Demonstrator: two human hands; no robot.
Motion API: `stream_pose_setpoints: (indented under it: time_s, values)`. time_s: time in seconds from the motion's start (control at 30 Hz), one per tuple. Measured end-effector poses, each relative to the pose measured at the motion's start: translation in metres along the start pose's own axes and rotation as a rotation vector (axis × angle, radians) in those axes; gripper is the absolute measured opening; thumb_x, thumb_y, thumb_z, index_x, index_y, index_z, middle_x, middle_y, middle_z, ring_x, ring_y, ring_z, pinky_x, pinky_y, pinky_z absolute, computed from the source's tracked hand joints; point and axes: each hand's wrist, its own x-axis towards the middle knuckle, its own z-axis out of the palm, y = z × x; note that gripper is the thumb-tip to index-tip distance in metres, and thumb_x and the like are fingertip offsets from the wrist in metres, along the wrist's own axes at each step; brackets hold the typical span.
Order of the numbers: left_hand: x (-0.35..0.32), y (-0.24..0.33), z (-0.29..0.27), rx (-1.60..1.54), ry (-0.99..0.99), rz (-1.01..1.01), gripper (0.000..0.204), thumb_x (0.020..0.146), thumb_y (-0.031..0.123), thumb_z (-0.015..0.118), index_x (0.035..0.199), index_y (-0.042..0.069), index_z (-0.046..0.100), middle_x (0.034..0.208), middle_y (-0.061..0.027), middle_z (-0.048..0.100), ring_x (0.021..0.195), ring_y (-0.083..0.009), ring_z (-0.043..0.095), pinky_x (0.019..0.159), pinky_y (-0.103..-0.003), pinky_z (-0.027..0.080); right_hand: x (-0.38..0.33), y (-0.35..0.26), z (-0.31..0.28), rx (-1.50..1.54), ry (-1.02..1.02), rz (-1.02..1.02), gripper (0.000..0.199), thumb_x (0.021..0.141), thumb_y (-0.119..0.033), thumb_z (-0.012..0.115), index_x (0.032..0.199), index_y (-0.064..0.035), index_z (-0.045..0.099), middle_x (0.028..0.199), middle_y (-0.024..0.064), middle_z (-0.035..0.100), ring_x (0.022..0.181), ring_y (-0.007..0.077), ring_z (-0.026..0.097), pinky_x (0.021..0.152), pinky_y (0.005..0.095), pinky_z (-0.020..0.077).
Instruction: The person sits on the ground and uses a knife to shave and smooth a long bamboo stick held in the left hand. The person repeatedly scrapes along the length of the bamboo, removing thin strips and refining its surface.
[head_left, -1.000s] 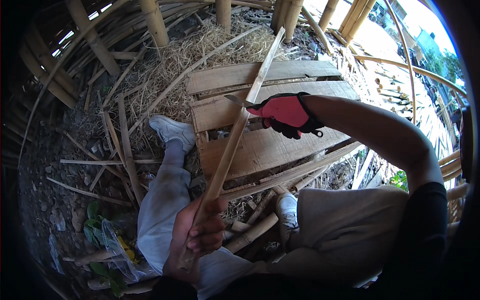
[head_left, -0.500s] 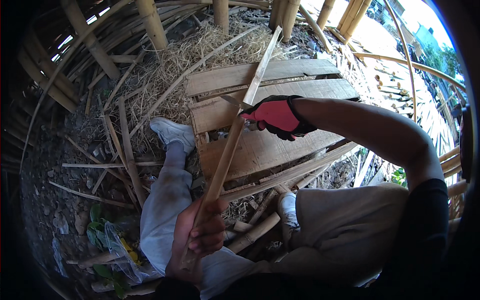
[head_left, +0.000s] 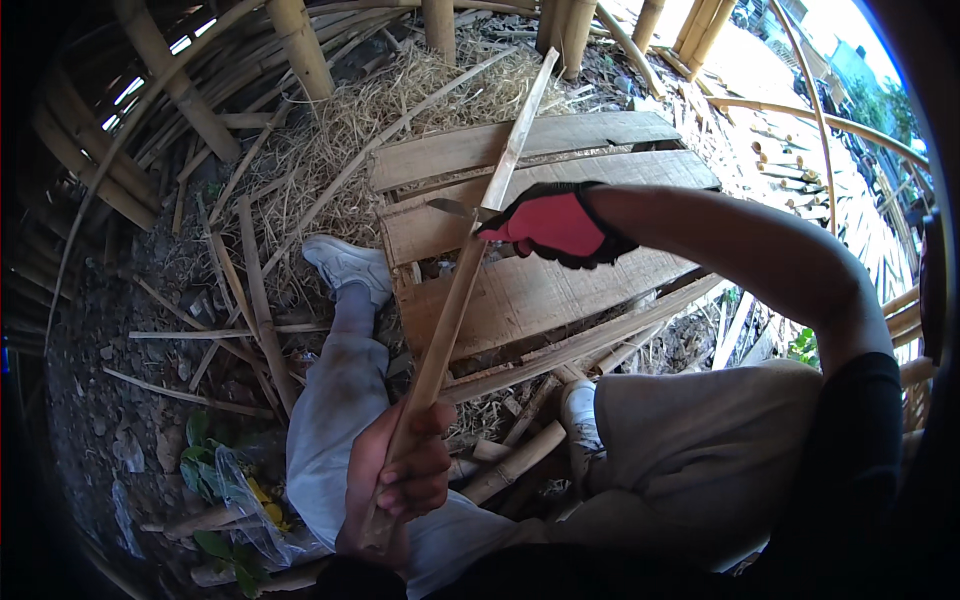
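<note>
while the left hand clasps a strip, the right hand points leftward.

Rough open-sided workshop: bamboo posts, heaped shavings, low plank platform.

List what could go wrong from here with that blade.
The knife might slip along the bamboo strip toward the left hand, which grips the near end without a glove.

The right hand is gloved, but its fingers sit close to the blade, so a slip may nick them.

The strip's bare edges could splinter into the ungloved palm.
</note>
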Motion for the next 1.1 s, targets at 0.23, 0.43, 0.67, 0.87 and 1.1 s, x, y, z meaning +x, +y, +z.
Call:
stream_pose_setpoints:
  time_s: [0.23, 0.43, 0.67, 0.87, 1.1]
  values:
    - [-0.004, 0.0, 0.004, -0.018, 0.03, 0.004, 0.038, 0.111, 0.041, 0.022, 0.093, 0.017, 0.045, 0.046, 0.0019, 0.043, 0.029, -0.0086, 0.041, 0.025, -0.022, 0.032, -0.014, -0.001, 0.021, -0.034, -0.026, -0.016, 0.047, 0.094, -0.056, 0.064, 0.079, -0.0114, 0.059, 0.056, -0.0028, 0.046, 0.038, 0.0113, 0.037, 0.036, 0.0302, 0.0315]
    - [0.003, 0.002, 0.002, -0.016, 0.069, 0.043, 0.038, 0.111, 0.041, 0.022, 0.093, 0.017, 0.045, 0.046, 0.0014, 0.043, 0.029, -0.0089, 0.041, 0.025, -0.022, 0.032, 0.015, 0.022, 0.009, 0.07, 0.118, -0.16, 0.049, 0.092, -0.061, 0.064, 0.086, -0.0125, 0.063, 0.058, -0.0048, 0.046, 0.042, 0.0095, 0.038, 0.04, 0.0271, 0.032]
    - [0.003, 0.003, -0.001, -0.034, 0.026, 0.029, 0.038, 0.111, 0.041, 0.023, 0.093, 0.017, 0.046, 0.046, 0.002, 0.043, 0.028, -0.0096, 0.041, 0.024, -0.023, 0.032, -0.005, -0.004, 0.056, 0.112, 0.112, -0.053, 0.047, 0.092, -0.057, 0.068, 0.075, -0.0124, 0.062, 0.056, -0.0035, 0.043, 0.042, 0.0099, 0.036, 0.04, 0.0296, 0.0279]
    - [0.007, 0.002, 0.0, 0.003, 0.049, 0.022, 0.037, 0.111, 0.04, 0.024, 0.092, 0.017, 0.046, 0.046, 0.003, 0.043, 0.028, -0.0085, 0.042, 0.024, -0.023, 0.032, 0.012, 0.02, 0.039, 0.201, 0.357, -0.266, 0.049, 0.089, -0.055, 0.073, 0.074, -0.009, 0.066, 0.062, -0.0043, 0.051, 0.056, 0.007, 0.045, 0.05, 0.0297, 0.0354]
    - [0.008, 0.001, 0.001, -0.042, 0.043, 0.033, 0.037, 0.111, 0.041, 0.025, 0.092, 0.017, 0.047, 0.046, 0.004, 0.043, 0.029, -0.0076, 0.042, 0.024, -0.023, 0.031, 0.015, 0.021, 0.039, 0.11, 0.374, -0.125, 0.037, 0.092, -0.047, 0.071, 0.096, -0.0111, 0.078, 0.067, -0.0017, 0.058, 0.058, 0.0095, 0.05, 0.054, 0.0301, 0.0409]
